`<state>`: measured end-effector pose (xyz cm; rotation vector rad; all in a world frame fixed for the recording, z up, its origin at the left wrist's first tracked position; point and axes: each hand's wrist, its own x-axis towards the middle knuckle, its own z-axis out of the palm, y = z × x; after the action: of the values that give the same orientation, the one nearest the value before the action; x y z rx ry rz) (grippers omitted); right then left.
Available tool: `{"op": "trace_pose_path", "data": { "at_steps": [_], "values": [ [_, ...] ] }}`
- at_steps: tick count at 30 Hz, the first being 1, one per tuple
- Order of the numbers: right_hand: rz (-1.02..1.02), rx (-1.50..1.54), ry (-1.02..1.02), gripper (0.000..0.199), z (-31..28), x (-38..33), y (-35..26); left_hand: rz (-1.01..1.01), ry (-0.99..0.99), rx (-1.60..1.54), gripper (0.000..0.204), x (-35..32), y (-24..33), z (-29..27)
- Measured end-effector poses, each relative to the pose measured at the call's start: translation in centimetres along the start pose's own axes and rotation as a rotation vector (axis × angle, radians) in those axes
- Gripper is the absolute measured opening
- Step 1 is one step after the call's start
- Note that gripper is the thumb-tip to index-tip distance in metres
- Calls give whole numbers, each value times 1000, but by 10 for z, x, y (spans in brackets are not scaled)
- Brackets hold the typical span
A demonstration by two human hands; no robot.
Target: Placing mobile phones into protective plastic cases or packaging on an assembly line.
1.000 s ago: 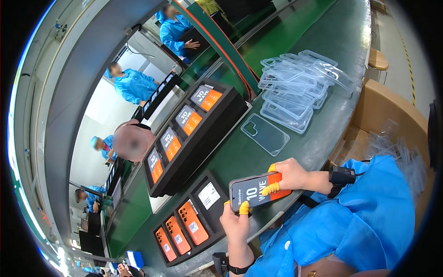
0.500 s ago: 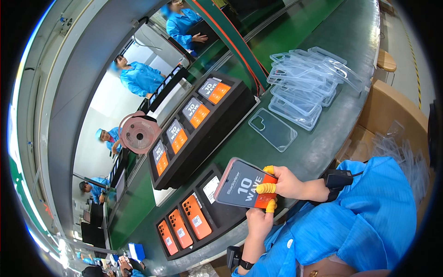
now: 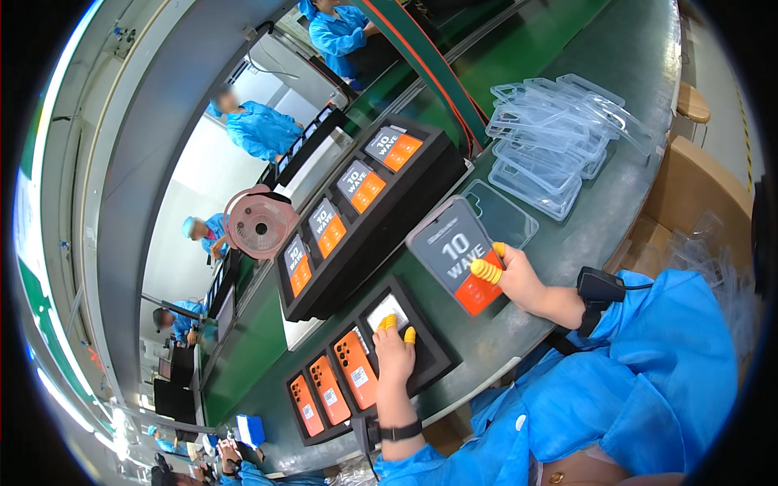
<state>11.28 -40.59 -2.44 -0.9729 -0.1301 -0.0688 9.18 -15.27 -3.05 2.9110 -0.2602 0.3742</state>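
"Where is writing showing?"
"A big white number and a big white word are sitting on the dark part of the phone point(image 3: 455, 251) that the right hand point(image 3: 521, 282) is holding. Smaller white lines are running above them."
"What about the thick black tray point(image 3: 389, 231)?"
"Its four phones point(image 3: 361, 186) are wearing the same big print. Their orange parts are showing little white marks, too tiny for reading."
"And in the flat black tray point(image 3: 429, 353)?"
"Three orange phones point(image 3: 350, 364) are wearing white stickers point(image 3: 330, 396) with dark marks, too tiny for reading. A white label point(image 3: 391, 305) is peeking out by the left hand point(image 3: 395, 352), and its yellow fingertips point(image 3: 387, 322) are covering part of it."
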Motion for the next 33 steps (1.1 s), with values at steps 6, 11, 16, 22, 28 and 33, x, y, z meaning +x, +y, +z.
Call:
{"op": "trace_pose_path", "data": {
  "at_steps": [6,11,16,22,28,33],
  "values": [
    [115,76,50,23,-9,2,20,38,104,88,40,13,-5,10],
    [137,17,-189,28,5,-8,18,-285,106,-618,34,-7,42,-4],
    [99,-57,-262,28,39,-29,29,-150,390,-1216,35,-30,106,1],
    [-495,-939,-384,44,7,-5,-16,-465,652,-1365,27,-21,52,-21],
    [-460,-1666,12,44,-54,23,-9,-574,259,-696,28,-25,1,-6],
    [-357,-1731,-33,46,-54,23,-14,-631,227,-414,23,-18,17,-16]
  ]
}}
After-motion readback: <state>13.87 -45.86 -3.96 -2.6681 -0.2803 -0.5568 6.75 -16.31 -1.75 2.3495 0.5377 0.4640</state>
